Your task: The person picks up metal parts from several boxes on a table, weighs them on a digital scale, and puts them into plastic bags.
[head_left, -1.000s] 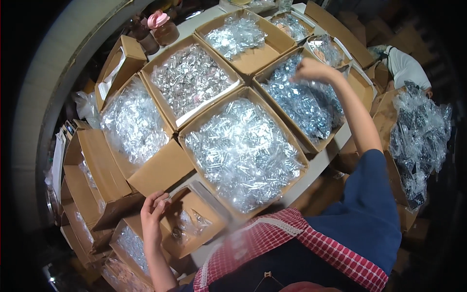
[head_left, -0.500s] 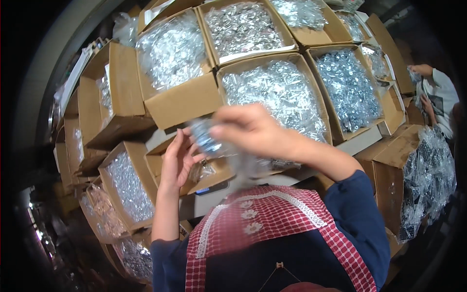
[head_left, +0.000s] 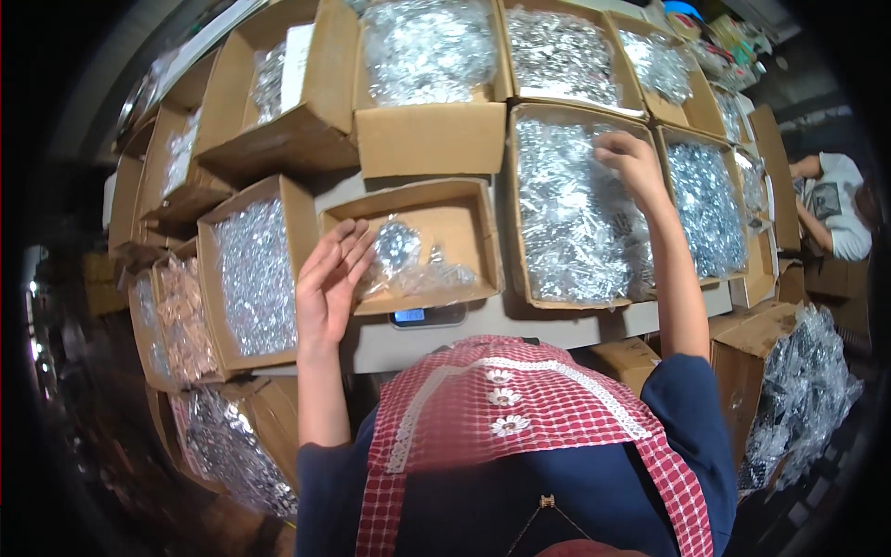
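Observation:
My left hand (head_left: 336, 278) is raised at the left end of a shallow cardboard box (head_left: 469, 200), its fingers stretched out and holding nothing. Inside that box lie a clear bag of small bluish metal pieces (head_left: 397, 243) and some clear plastic bags (head_left: 436, 277). My right hand (head_left: 633, 165) is over a large carton (head_left: 522, 295) filled with clear bags of shiny metal parts (head_left: 566, 213). Its fingers are curled together at the bags, and whatever is between them is too small to make out.
A scale with a lit display (head_left: 427, 317) sits under the shallow box on a pale table (head_left: 385, 351). Cartons of bagged metal parts surround it, including an open-flapped carton (head_left: 432, 139) and one with bluish pieces (head_left: 707, 200). Another person (head_left: 840, 204) works at the far right.
The bag of bluish pieces, earlier between my hands, is now in the shallow box. My right hand has moved right over the large carton. The view has shifted.

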`<state>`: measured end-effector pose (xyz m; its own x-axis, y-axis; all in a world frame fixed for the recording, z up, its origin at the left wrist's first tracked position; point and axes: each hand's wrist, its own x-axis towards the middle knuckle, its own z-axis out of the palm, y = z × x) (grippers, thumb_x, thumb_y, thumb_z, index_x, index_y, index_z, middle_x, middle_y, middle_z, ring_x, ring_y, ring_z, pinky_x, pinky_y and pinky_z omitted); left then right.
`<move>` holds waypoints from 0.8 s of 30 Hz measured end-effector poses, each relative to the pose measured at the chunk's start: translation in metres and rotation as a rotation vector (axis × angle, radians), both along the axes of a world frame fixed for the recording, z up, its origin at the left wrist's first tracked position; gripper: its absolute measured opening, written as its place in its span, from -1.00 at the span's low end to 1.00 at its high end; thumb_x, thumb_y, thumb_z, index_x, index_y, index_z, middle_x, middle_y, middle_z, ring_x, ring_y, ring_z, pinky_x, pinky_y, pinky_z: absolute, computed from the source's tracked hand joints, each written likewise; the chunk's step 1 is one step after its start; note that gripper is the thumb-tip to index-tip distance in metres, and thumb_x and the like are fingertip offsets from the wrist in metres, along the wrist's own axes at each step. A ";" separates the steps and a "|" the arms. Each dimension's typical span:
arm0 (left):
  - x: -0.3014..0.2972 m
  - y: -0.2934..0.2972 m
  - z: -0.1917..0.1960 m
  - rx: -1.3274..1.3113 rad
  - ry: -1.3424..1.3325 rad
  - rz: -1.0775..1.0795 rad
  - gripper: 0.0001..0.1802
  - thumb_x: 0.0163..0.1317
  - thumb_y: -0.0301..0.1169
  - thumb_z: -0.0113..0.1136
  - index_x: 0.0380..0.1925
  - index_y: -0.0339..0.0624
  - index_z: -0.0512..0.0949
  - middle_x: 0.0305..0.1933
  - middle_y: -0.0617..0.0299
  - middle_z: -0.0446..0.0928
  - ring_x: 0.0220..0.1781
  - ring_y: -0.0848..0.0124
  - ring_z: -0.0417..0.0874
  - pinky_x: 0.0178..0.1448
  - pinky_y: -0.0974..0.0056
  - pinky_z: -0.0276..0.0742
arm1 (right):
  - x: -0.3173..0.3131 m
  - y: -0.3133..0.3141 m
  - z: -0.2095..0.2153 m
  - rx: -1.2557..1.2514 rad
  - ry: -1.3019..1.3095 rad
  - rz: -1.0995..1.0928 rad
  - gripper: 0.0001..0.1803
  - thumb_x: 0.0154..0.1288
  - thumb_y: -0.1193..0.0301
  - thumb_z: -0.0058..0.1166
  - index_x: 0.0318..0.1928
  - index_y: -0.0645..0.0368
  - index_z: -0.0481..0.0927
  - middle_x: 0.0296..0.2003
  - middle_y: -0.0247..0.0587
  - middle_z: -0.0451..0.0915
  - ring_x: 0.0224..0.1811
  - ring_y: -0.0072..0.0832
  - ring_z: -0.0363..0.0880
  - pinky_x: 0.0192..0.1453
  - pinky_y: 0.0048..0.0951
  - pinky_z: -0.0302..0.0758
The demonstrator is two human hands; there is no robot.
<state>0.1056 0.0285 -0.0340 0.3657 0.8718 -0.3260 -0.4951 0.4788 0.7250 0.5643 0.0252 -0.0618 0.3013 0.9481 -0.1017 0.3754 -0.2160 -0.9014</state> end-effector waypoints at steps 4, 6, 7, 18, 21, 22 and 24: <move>-0.042 -0.002 0.009 -0.007 0.016 0.295 -0.61 0.36 -0.43 -0.06 0.13 -0.42 0.31 0.18 -0.08 0.40 0.21 0.08 0.47 0.26 0.10 0.44 | -0.037 -0.016 0.041 0.032 0.430 -0.047 -0.86 0.25 0.40 0.08 -0.24 0.20 0.58 -0.33 -0.41 0.56 -0.29 -0.68 0.40 -0.09 -0.60 0.28; -0.074 0.004 0.013 0.018 0.044 0.387 -0.65 0.34 -0.45 -0.04 0.09 -0.39 0.35 0.12 -0.02 0.44 0.19 0.12 0.48 0.24 0.12 0.46 | -0.078 -0.027 0.068 0.073 0.485 -0.148 -0.83 0.31 0.36 0.04 -0.19 0.18 0.56 -0.18 -0.37 0.61 -0.26 -0.71 0.44 -0.15 -0.61 0.37; -0.089 0.011 0.011 0.024 0.044 0.444 -0.66 0.33 -0.46 -0.03 0.07 -0.38 0.36 0.10 -0.01 0.46 0.17 0.13 0.50 0.22 0.12 0.47 | -0.082 -0.033 0.070 0.051 0.546 -0.068 -0.81 0.34 0.33 0.02 -0.17 0.18 0.54 -0.10 -0.34 0.62 -0.21 -0.72 0.47 -0.15 -0.60 0.43; -0.181 0.119 -0.078 0.981 1.870 0.150 -0.54 -0.06 -0.32 0.35 -0.13 -0.26 0.55 0.03 -0.13 0.44 0.16 -0.06 0.37 0.22 0.01 0.33 | -0.126 -0.070 0.001 0.107 0.289 -0.154 -0.67 0.32 0.39 0.07 0.03 0.32 0.54 -0.04 -0.16 0.59 0.00 -0.50 0.53 0.13 -0.48 0.42; -0.195 0.142 -0.092 1.191 1.964 0.108 -0.78 -0.08 -0.38 0.30 -0.40 -0.23 0.61 -0.18 -0.02 0.49 -0.03 0.02 0.43 0.09 0.03 0.37 | -0.123 -0.086 -0.026 0.194 0.240 -0.149 -0.67 0.29 0.51 0.01 0.05 0.36 0.53 0.00 -0.12 0.58 0.09 -0.42 0.49 0.20 -0.44 0.36; -0.194 0.146 -0.086 1.171 1.938 0.124 -0.81 -0.03 -0.36 0.30 -0.42 -0.20 0.61 -0.22 0.02 0.51 -0.05 0.03 0.43 0.08 0.04 0.37 | -0.119 -0.091 -0.034 0.250 0.225 -0.145 -0.67 0.28 0.55 -0.02 0.05 0.37 0.53 0.02 -0.10 0.57 0.11 -0.40 0.49 0.24 -0.43 0.34; -0.206 0.145 -0.078 1.096 1.755 0.162 -0.82 -0.01 -0.34 0.29 -0.42 -0.20 0.61 -0.24 0.04 0.52 -0.06 0.04 0.44 0.07 0.05 0.37 | -0.129 -0.097 -0.038 0.328 0.265 -0.206 -0.65 0.26 0.61 -0.09 0.06 0.39 0.52 0.06 -0.05 0.55 0.16 -0.36 0.47 0.31 -0.41 0.28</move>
